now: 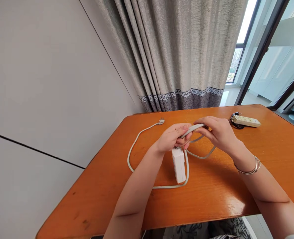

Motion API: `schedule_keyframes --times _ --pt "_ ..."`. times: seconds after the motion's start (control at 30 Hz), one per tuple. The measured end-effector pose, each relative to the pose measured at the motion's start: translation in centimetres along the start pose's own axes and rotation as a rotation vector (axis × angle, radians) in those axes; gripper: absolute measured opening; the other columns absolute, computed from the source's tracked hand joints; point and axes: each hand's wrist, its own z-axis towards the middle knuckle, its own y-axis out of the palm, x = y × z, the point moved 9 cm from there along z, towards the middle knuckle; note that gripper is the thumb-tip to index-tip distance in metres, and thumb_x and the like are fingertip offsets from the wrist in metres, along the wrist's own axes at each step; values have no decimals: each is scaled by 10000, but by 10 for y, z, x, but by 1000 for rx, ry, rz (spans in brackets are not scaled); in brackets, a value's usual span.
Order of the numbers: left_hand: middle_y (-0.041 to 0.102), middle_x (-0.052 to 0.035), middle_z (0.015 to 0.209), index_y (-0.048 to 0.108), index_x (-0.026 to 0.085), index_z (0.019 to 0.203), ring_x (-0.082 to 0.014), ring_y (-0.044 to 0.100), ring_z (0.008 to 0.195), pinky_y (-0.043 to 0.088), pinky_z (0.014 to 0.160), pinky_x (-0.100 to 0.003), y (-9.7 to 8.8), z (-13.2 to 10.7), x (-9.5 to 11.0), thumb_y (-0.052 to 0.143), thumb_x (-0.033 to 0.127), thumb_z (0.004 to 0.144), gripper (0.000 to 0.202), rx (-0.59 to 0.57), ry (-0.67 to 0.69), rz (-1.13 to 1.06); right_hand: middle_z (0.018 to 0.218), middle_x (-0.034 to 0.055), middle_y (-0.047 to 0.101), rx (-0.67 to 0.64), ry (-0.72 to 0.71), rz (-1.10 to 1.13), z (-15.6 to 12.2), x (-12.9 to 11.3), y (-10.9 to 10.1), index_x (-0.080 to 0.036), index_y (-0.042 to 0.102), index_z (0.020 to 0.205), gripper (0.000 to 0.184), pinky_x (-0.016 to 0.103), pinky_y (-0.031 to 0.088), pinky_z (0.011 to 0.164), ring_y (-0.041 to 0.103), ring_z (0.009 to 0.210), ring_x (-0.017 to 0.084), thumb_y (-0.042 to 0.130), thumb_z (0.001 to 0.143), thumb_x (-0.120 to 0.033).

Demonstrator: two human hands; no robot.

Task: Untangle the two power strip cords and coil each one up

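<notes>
White, slender, flexible cable (193, 128), clasped by left hand (172, 136) and pinched by right hand (219, 132) above glossy orange wooden table (273, 159); apparently gathering loops (white rectangular plastic block (179, 166) just below left hand); probably needing snug grip next, slack guided inward.

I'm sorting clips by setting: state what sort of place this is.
Probably a room in a home: a patterned-hem grey curtain, a wooden table and a tall window suggest it.
</notes>
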Motion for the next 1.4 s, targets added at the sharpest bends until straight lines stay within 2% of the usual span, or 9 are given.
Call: schedule_keyframes --times 0.23,0.43,0.6,0.67,0.77,0.87,0.97,1.23,1.4 --pt "225 127 456 493 197 741 -47 156 395 262 395 -186 2 3 3 662 680 806 516 59 7 -23 604 -28 535 -18 158 305 2 3 2 -179 626 798 405 222 373 551 450 546 92 514 984 -521" --pt "244 115 493 393 207 710 -33 113 395 160 365 -153 7 2 12 661 660 822 539 81 47 -181 630 -61 495 -4 307 776 0 27 15 -202 580 933 427 239 497 548 510 486 89 523 944 -625" --pt "162 106 494 311 211 680 -45 73 375 165 353 -149 -14 -12 31 452 574 986 495 290 139 -343 735 -8 605 -86 319 954 1 34 40 -195 551 1116 483 273 540 608 616 605 131 490 946 -643" --pt "132 99 495 299 214 676 -57 60 367 162 345 -156 -27 -19 39 367 538 1024 480 398 194 -386 679 -40 540 -112 321 887 1 37 50 -187 525 1192 428 247 471 532 531 518 113 424 996 -554" --pt "113 93 491 302 217 679 -68 59 358 168 338 -169 -42 -29 46 337 527 1035 474 526 262 -404 629 -66 436 -141 274 544 0 35 59 -169 509 1235 317 249 386 535 419 499 118 377 1017 -358" --pt "118 93 487 307 217 678 -70 62 356 177 334 -174 -44 -30 47 332 519 1039 471 568 272 -421 675 -24 518 -266 239 209 -4 25 72 -142 479 1268 308 286 395 627 470 575 155 365 999 -239" --pt "134 92 484 313 213 671 -68 57 356 176 328 -170 -42 -28 47 268 467 1062 469 595 278 -480 746 31 603 -388 267 66 -9 20 84 -124 425 1317 337 293 392 640 529 616 186 355 1001 -218" --pt "335 76 483 363 202 675 -48 148 320 195 319 -178 -68 -50 66 339 448 1058 456 837 514 -573 765 34 607 -541 286 146 -16 16 101 -105 397 1402 410 288 416 678 568 680 192 363 1003 -189" --pt "615 27 606 380 201 665 -38 183 305 201 312 -203 -79 -64 72 245 431 1074 488 967 629 -554 852 49 604 -404 244 164 -10 22 97 -120 310 1525 548 309 457 721 551 717 182 366 981 -157"
